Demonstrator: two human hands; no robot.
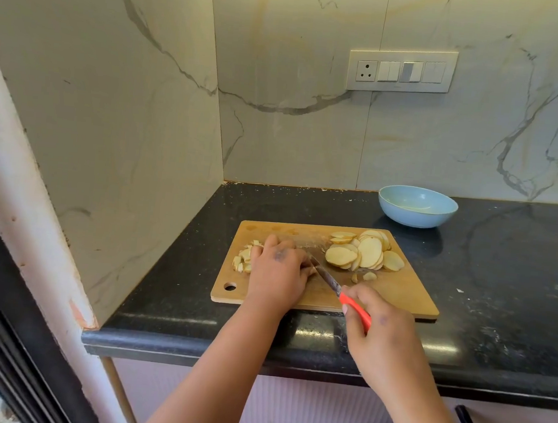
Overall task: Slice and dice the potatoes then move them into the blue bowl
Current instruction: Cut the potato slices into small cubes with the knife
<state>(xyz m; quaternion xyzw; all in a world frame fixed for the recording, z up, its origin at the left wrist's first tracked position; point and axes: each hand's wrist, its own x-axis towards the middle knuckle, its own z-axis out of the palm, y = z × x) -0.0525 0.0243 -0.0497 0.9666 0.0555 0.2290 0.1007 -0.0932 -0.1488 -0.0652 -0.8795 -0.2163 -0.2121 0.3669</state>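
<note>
A wooden cutting board (399,294) lies on the black counter. A pile of round potato slices (365,253) covers its far right part. Small diced potato pieces (243,259) lie at its left, partly under my left hand (279,266), which rests palm down on the board with fingers curled over potato that I cannot see. My right hand (379,326) grips the red handle of a knife (327,279); the blade points up-left, its tip beside my left fingers. The blue bowl (417,206) stands behind the board to the right, looking empty.
The black counter (502,284) stretches to the right and meets marble walls at the back and left. A switch panel (402,70) hangs on the back wall. A white frame and a dark window edge run down the left side.
</note>
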